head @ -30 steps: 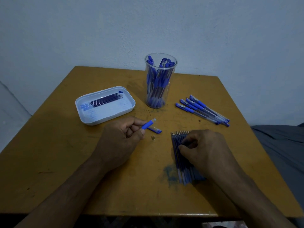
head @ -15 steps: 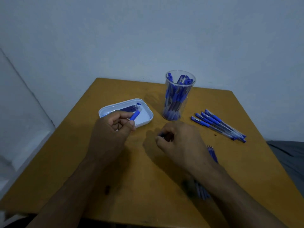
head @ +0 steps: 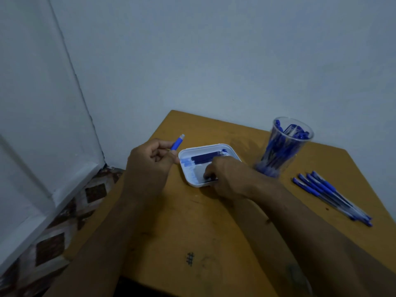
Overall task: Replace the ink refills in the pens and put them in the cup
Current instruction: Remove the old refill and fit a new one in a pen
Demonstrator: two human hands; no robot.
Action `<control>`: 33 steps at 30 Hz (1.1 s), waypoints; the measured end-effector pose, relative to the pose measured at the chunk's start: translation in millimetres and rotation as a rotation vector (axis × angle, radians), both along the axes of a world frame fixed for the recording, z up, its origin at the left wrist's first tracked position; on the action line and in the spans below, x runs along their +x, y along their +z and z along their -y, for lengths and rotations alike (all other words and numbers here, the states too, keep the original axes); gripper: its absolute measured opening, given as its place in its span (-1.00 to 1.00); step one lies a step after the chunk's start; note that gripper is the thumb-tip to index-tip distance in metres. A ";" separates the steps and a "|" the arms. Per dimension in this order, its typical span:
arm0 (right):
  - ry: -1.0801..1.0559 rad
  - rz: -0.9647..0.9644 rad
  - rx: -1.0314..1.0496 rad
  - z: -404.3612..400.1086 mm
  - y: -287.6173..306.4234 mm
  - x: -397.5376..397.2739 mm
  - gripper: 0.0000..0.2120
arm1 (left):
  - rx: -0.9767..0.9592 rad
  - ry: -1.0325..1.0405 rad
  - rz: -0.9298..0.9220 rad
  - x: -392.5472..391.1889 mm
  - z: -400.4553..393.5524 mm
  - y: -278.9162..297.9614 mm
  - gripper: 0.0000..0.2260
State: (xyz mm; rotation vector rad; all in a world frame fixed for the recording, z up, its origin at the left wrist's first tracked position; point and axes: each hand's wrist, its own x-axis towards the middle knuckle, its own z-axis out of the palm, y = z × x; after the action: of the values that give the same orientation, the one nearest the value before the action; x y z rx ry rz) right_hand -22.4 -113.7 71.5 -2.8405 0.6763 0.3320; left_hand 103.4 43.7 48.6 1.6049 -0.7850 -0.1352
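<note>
A: What is seen left of the white tray [head: 186, 175]?

B: A blue pen barrel [head: 177, 142] is pinched in the left hand [head: 150, 161], raised just left of the tray's rim.

A: And over the tray itself?

B: The right hand [head: 222, 176] is lowered into the tray, fingers curled; a dark refill seems to be pinched there, though this cannot be told for sure. More refills [head: 205, 157] lie along the tray's far side. An old refill is probably being discarded.

A: What is called for next?

B: A fresh refill would be needed; none is visible.

A: Right of the tray?

B: The cup [head: 280, 146] of pens stands near; loose pens [head: 330, 196] lie beyond on the tabletop [head: 214, 232], obstructing nothing.
</note>
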 end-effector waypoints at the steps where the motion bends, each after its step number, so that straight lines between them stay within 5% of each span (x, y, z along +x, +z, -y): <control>1: 0.001 -0.005 0.007 1.1 0.1 1.2 -0.61 | -0.003 0.006 -0.009 1.5 -1.3 1.0 -0.88; 6: -0.004 0.016 0.066 4.8 8.6 -1.3 -0.79 | 0.000 -0.003 -0.037 4.4 -4.8 3.6 -0.80; 19: 0.004 0.101 0.145 9.6 10.4 -6.9 -0.81 | 0.009 -0.040 -0.051 1.4 0.8 -1.7 -0.79; 33: -0.039 0.404 -0.019 3.7 24.5 -62.7 -0.85 | -0.062 -0.172 -0.006 -31.7 20.5 -3.9 -0.84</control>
State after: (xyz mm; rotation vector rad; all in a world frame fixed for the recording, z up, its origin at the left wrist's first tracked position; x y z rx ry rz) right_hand -85.0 -117.4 96.0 -2.7791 0.6470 -0.2522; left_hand 71.7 23.2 44.7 1.4772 -0.9135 -0.2370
